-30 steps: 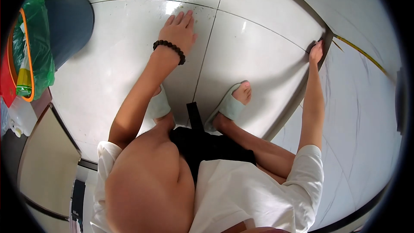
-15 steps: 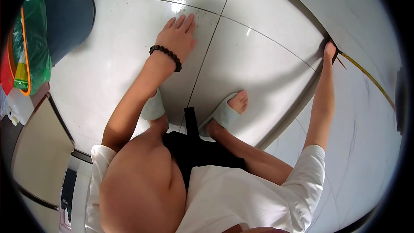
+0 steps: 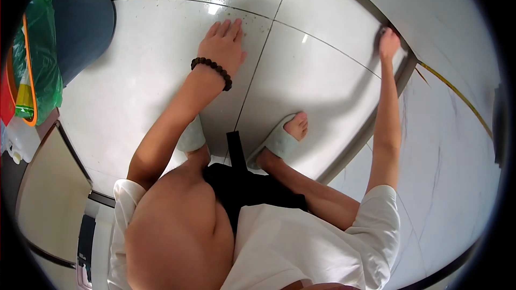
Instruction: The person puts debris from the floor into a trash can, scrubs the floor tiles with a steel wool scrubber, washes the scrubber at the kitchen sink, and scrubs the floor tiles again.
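Note:
My left hand [image 3: 221, 48], palm down over the glossy white tiled floor [image 3: 301, 64], has its fingers stretched out. A dark beaded bracelet [image 3: 212, 71] circles that wrist. Small crumbs or specks [image 3: 245, 21] lie by its fingertips. At the foot of the wall on the right, my right hand [image 3: 389, 44] is closed and slightly blurred. A dark bit shows at its knuckles and a whitish bit on its other side, too unclear to name. It is nearest to the grey baseboard strip [image 3: 371, 108].
A dark grey bin [image 3: 86, 32] stands at upper left beside a green plastic bag [image 3: 45, 53] and a white jug [image 3: 24, 142]. My feet are in pale slippers [image 3: 282, 142] on the floor. The marbled wall [image 3: 435, 145] with a gold strip [image 3: 457, 91] bounds the right.
My right hand has moved left and upward in view, away from the corner by the gold strip and along the baseboard. My left hand has hardly moved.

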A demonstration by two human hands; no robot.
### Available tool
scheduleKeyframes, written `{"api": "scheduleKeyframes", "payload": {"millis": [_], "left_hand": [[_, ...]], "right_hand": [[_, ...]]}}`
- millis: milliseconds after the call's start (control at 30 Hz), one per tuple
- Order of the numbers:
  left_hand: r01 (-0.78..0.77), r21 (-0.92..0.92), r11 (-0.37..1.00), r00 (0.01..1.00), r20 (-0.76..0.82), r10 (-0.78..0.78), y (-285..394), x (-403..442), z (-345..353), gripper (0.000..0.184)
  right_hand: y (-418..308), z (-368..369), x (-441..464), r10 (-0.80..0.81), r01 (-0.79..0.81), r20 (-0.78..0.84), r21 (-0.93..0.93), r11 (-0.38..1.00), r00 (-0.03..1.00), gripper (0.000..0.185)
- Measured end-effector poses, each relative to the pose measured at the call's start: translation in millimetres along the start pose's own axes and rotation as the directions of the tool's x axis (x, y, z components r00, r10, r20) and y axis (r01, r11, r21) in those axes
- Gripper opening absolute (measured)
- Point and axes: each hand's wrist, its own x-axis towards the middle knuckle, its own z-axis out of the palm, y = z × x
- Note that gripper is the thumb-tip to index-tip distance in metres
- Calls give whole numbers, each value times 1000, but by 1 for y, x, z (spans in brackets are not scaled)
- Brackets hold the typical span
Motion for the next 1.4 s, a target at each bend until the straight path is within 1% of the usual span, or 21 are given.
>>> {"api": "scheduleKeyframes", "payload": {"millis": [67,133,200,267,333,400,467,633,700,767,800,833,900,967,1100,1167,1200,1233,1267,1333,1400], "left_hand": [[2,12,1000,1000,17,-2,0,1,-1,54],[-4,8,1000,1000,16,3,-1,0,-1,54],[-7,8,1000,1000,19,7,-3,-1,0,55],[-22,1,1000,1000,17,22,-4,0,3,55],[-23,5,1000,1000,20,23,-5,1,6,56],[-16,5,1000,1000,27,16,-4,1,7,56],[8,-10,1000,998,64,-7,-1,3,6,57],[52,12,999,995,87,-53,4,3,4,59],[72,6,997,994,80,-72,4,5,5,60],[58,-11,998,997,56,-57,3,5,8,60],[67,-14,998,996,56,-66,2,4,9,60],[59,-61,996,998,36,-57,0,5,10,60],[49,-112,993,999,14,-47,1,4,12,60],[35,-33,999,999,8,-35,1,4,13,60],[51,-46,998,997,59,-48,3,7,9,60],[77,-32,996,993,91,-74,7,10,5,60],[76,-32,997,993,94,-72,8,11,8,60],[79,-46,996,994,78,-75,8,12,11,60],[83,-61,995,995,67,-79,6,12,13,60],[56,-18,998,997,50,-55,5,7,7,59],[27,18,999,999,34,-28,3,3,3,58]], "right_hand": [[-60,-6,-9,-58,51,37,169,984,998,43],[-120,0,-14,-257,264,-63,263,928,964,43],[-193,7,-20,-387,438,-211,330,836,897,36],[-261,5,-27,-455,484,-168,366,795,875,37],[-323,4,-36,-413,360,4,483,798,911,43],[-378,0,-39,-499,457,-67,523,720,864,45],[-423,-8,-42,-543,483,-42,517,707,839,44],[-472,0,-39,-595,505,6,521,688,804,44],[-462,-1,-39,-568,516,-22,447,731,823,43],[-435,-6,-36,-539,485,51,369,793,841,44],[-413,3,-30,-529,492,75,277,825,845,47],[-390,8,-29,-524,523,-62,239,818,849,39],[-336,6,-26,-476,477,-47,175,861,878,41],[-274,7,-26,-448,467,-156,112,877,880,42],[-138,1,-16,-281,278,-134,-45,960,950,45],[-57,10,3,-204,201,5,-187,962,979,50],[-53,-7,1,-27,32,33,-154,988,999,56],[-50,-21,0,20,0,96,-200,980,995,62],[-27,-13,7,75,-62,68,-178,982,995,64],[16,0,20,84,-59,89,-247,967,992,68],[39,5,26,131,-113,37,-320,941,991,68]]}}
